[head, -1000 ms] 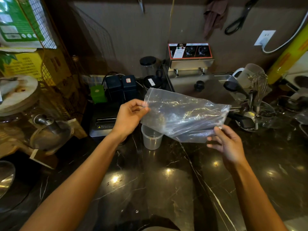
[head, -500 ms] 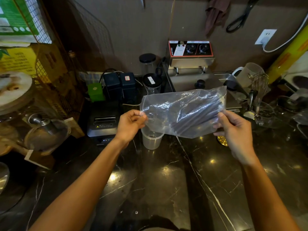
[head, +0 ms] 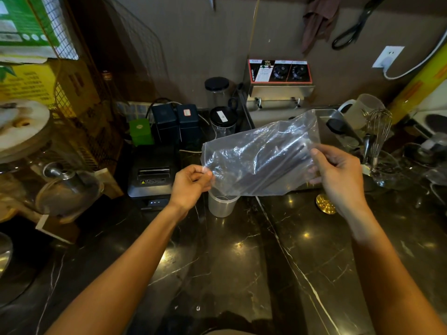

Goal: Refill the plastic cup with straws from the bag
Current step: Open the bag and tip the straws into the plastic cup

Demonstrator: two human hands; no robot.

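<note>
A dark marble worktop (head: 242, 262) is running along a brown wall, crowded at the back with jars, a whisk (head: 378, 131) and a small printer (head: 152, 175). Above it the person is holding a clear plastic bag (head: 256, 155) stretched between both hands. The left hand (head: 191, 184) is pinching the bag's lower left corner, thumb and fingers closed on the film. The right hand (head: 338, 175) is gripping the bag's upper right end, fingers wrapped round the plastic and the dark straws (head: 278, 165) inside — the straws are lying slanted, sloping down toward the left hand. The plastic cup (head: 221, 205) is standing upright on the worktop just beside and below the left hand, partly under the bag's lower edge. A round gold disc (head: 325, 204) is lying on the worktop below the right hand.
</note>
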